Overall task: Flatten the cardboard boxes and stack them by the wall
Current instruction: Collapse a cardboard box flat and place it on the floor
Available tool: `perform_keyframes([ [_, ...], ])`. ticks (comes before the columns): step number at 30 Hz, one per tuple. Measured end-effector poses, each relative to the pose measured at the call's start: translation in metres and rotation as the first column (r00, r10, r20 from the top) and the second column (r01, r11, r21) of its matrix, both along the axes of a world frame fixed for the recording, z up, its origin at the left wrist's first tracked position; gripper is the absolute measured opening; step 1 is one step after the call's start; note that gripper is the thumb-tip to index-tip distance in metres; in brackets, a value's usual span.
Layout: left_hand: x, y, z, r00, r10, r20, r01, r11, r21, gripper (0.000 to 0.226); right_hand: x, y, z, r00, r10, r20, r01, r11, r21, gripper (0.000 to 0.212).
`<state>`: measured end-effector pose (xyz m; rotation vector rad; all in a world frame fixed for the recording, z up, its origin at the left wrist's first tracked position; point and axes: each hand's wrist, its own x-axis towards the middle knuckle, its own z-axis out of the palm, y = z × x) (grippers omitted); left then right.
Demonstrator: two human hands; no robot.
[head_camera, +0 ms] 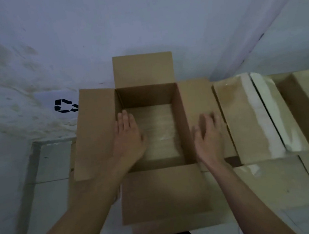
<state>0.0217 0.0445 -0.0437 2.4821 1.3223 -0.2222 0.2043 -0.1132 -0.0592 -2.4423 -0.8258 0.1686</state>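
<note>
Box (152, 128) open on floor by wall (138, 21), four flaps splayed. Left hand (128, 139) flat inside, right hand (208, 135) flat over right flap, neither gripping. Advice: break taped bottom seam first, then collapse.

Brown cardboard box (152, 128); black recycling symbol (65, 105).

Matt brown cardboard box (160, 194); glossy tape (253, 104); stained wall (25, 55).
</note>
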Motion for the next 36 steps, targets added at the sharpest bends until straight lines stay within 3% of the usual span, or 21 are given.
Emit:
perform_keyframes([
  [4, 0.017, -0.077, 0.014, 0.984, -0.085, 0.156, 0.117, 0.971, -0.209, 0.065, -0.01, -0.04, -0.018, 0.961, -0.022, -0.275, 0.024, 1.0, 0.001, 0.05],
  [8, 0.038, -0.129, 0.013, 0.96, -0.145, 0.24, 0.208, 0.943, -0.261, 0.063, -0.012, -0.055, -0.02, 0.912, 0.07, -0.405, -0.041, 0.996, 0.08, 0.048],
  [15, 0.081, -0.15, -0.004, 0.979, -0.025, 0.201, 0.094, 0.936, -0.34, 0.059, -0.004, -0.06, -0.031, 0.821, 0.087, -0.564, -0.032, 0.994, 0.107, 0.049],
  [19, 0.094, -0.152, -0.015, 0.997, 0.01, 0.074, 0.008, 0.971, -0.237, 0.053, 0.01, -0.063, -0.05, 0.726, -0.005, -0.688, 0.055, 0.997, 0.05, 0.057],
  [22, 0.098, -0.158, -0.019, 0.999, -0.018, 0.036, 0.021, 0.996, -0.085, 0.048, 0.018, -0.068, -0.067, 0.653, -0.114, -0.749, 0.085, 0.993, -0.077, 0.091],
  [24, 0.1, -0.16, -0.022, 0.999, -0.033, 0.031, 0.034, 0.999, -0.028, 0.045, 0.02, -0.069, -0.077, 0.664, -0.147, -0.733, 0.079, 0.989, -0.127, 0.101],
  [31, 0.091, -0.154, -0.024, 1.0, -0.024, 0.002, 0.024, 1.0, -0.016, 0.044, 0.023, -0.061, -0.052, 0.686, -0.144, -0.714, 0.056, 0.988, -0.145, 0.088],
  [33, 0.086, -0.153, -0.021, 1.0, -0.009, 0.016, 0.01, 0.998, -0.055, 0.041, 0.023, -0.059, -0.051, 0.647, -0.139, -0.749, 0.064, 0.99, -0.128, 0.091],
  [36, 0.077, -0.153, -0.01, 0.999, 0.016, 0.031, -0.014, 0.999, -0.049, 0.035, 0.011, -0.059, -0.047, 0.547, -0.058, -0.835, 0.115, 0.993, 0.006, 0.079],
])
